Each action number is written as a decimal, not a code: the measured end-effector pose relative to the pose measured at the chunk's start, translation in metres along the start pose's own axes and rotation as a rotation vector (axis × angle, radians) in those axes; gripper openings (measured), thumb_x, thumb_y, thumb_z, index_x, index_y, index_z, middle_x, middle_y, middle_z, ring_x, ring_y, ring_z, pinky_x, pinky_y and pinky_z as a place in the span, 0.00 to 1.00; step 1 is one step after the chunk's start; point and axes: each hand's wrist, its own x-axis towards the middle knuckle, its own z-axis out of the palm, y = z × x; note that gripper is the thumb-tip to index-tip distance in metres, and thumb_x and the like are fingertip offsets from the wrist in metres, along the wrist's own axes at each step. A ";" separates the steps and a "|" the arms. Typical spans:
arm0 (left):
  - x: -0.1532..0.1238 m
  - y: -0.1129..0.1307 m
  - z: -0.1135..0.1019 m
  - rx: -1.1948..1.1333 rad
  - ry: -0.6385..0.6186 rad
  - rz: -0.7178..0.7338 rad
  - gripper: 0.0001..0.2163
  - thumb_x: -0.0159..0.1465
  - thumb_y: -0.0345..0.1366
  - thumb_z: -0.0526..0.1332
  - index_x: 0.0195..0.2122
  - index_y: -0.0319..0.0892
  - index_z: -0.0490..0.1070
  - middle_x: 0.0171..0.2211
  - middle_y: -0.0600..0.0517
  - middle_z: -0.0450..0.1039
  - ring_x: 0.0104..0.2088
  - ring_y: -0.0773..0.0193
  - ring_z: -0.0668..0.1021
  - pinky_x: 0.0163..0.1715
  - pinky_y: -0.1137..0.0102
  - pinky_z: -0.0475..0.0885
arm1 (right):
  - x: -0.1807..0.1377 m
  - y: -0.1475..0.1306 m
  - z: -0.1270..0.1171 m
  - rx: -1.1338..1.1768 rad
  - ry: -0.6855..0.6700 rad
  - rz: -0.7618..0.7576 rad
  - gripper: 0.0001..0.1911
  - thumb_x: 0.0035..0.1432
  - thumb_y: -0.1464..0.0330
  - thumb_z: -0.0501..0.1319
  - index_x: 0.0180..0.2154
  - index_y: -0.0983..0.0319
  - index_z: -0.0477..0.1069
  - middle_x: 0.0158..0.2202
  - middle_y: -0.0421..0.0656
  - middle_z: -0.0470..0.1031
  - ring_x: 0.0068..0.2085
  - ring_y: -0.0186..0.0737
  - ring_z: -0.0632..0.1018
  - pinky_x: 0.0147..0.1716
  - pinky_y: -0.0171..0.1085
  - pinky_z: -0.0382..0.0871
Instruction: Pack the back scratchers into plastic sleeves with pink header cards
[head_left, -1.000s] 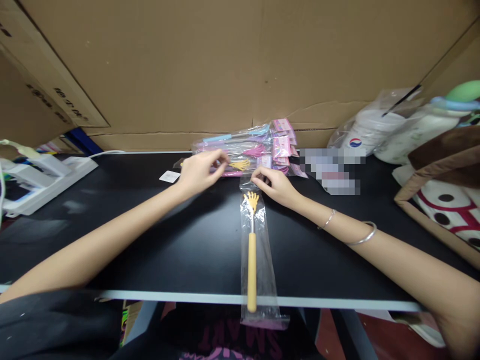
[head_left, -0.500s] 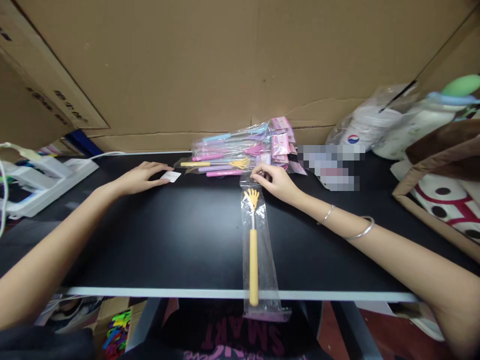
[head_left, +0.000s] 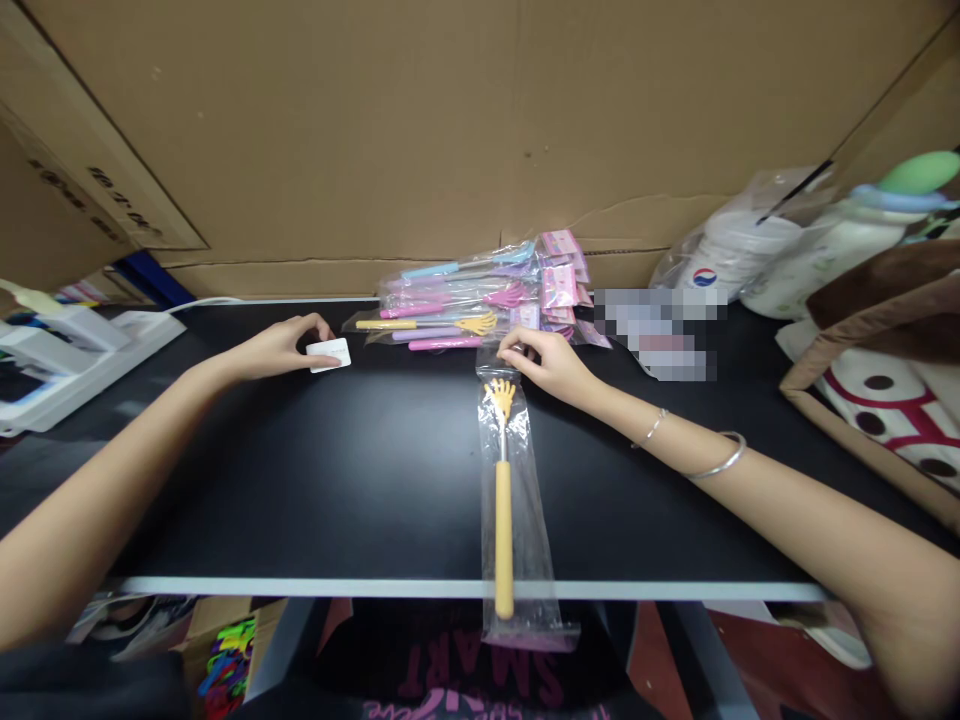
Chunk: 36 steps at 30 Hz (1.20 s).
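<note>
A yellow hand-shaped back scratcher in a clear plastic bag (head_left: 504, 500) lies lengthwise on the black table (head_left: 360, 470), its lower end hanging over the front edge. My right hand (head_left: 546, 362) pinches the top end of that bag. My left hand (head_left: 281, 346) holds a small white card (head_left: 328, 354) between thumb and fingers, just above the table. Behind both hands lies a pile of bagged scratchers (head_left: 457, 305) in pink, blue, purple and yellow.
Cardboard sheets (head_left: 450, 130) wall off the back. A white device with a cable (head_left: 67, 350) sits at the far left. Bagged white bottles (head_left: 757, 255) and a brown-edged plush item (head_left: 885, 380) fill the right side. Small pink packets (head_left: 562, 285) lean by the pile.
My left hand left the pile of scratchers, went left to the white card and has picked it up. My right hand has stayed on the top of the bag.
</note>
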 end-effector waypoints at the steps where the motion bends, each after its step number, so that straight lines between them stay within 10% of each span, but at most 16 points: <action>1: -0.001 0.002 0.001 -0.025 0.025 0.001 0.32 0.50 0.69 0.59 0.34 0.42 0.64 0.35 0.54 0.72 0.35 0.64 0.72 0.36 0.73 0.64 | 0.000 0.000 0.000 0.001 0.002 -0.006 0.10 0.61 0.64 0.57 0.33 0.64 0.71 0.32 0.43 0.76 0.30 0.35 0.72 0.31 0.34 0.62; 9: 0.003 0.044 0.001 -0.107 0.159 0.119 0.25 0.60 0.57 0.59 0.50 0.44 0.70 0.34 0.52 0.78 0.37 0.59 0.78 0.41 0.69 0.68 | 0.000 0.000 -0.001 0.008 0.006 -0.017 0.10 0.61 0.64 0.57 0.35 0.64 0.73 0.34 0.44 0.78 0.31 0.36 0.74 0.33 0.35 0.64; 23: 0.049 0.165 0.067 -0.893 0.105 0.358 0.18 0.59 0.49 0.65 0.35 0.41 0.61 0.33 0.51 0.75 0.36 0.64 0.80 0.38 0.70 0.74 | 0.000 -0.002 -0.001 0.022 0.009 0.036 0.09 0.60 0.67 0.59 0.37 0.65 0.75 0.32 0.44 0.80 0.30 0.37 0.76 0.30 0.34 0.66; 36: 0.058 0.176 0.106 -0.879 0.280 0.289 0.17 0.61 0.52 0.61 0.33 0.42 0.64 0.33 0.52 0.73 0.37 0.63 0.76 0.39 0.70 0.71 | 0.001 0.000 -0.001 0.035 -0.011 0.022 0.12 0.57 0.66 0.59 0.41 0.65 0.72 0.36 0.45 0.77 0.33 0.38 0.74 0.30 0.34 0.66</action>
